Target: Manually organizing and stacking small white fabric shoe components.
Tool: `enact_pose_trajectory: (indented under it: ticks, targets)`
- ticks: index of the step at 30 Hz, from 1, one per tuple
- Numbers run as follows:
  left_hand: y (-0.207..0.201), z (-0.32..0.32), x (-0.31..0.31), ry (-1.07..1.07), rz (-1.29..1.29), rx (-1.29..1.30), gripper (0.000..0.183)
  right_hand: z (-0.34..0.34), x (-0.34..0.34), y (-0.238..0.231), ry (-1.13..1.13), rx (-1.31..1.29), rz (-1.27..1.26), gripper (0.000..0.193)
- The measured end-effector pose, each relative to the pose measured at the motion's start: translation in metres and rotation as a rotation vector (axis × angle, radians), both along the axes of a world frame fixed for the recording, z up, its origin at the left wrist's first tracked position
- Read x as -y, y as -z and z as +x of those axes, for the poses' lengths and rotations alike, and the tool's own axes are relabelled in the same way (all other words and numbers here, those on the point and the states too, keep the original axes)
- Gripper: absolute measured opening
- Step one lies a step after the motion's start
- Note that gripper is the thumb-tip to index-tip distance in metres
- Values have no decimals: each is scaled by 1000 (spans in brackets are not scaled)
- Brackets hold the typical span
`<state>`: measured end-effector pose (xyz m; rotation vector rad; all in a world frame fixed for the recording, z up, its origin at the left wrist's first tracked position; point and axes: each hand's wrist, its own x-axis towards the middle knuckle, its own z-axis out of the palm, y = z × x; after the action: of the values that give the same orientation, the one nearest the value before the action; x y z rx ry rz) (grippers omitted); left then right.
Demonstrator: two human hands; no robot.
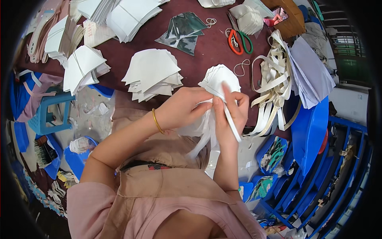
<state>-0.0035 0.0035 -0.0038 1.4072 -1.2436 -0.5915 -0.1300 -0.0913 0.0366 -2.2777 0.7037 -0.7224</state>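
Close together at the near edge of the table, my two hands pinch a narrow white strip. My left hand (pixel 186 104), with a gold-coloured bangle at its wrist, has its fingertips closed at one end. My right hand (pixel 232 109) is closed on the same strip (pixel 232 125), whose free end hangs down across the palm; one fingertip is smeared by motion. Thin, sheer white material (pixel 205 137) dangles below the fingers; its attachment is hidden. Just beyond my fingertips lies a fanned stack of white cut pieces (pixel 221 76), and a larger fanned stack (pixel 153 71) is to the left.
Red-and-green-handled scissors (pixel 240 42) and a dark clear plastic sheet (pixel 185 32) lie on the maroon-covered table (pixel 115 53). Tied white bundles (pixel 83 67) stand at the left. Cream straps (pixel 276 75) hang over the right edge, beside a blue bin (pixel 312 131). A phone (pixel 277 16) leans at the back.
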Motion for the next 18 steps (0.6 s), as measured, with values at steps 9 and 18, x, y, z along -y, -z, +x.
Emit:
enact_pose_trajectory:
  ticks: [9,18]
  targets:
    - [6,39,-2,-367,-33,-1236,25,-17,-6,-16,-555,16,-239,9]
    - [-4,19,5,-141,121,-576,23,-4,-6,-8,-382,-18,-61,23]
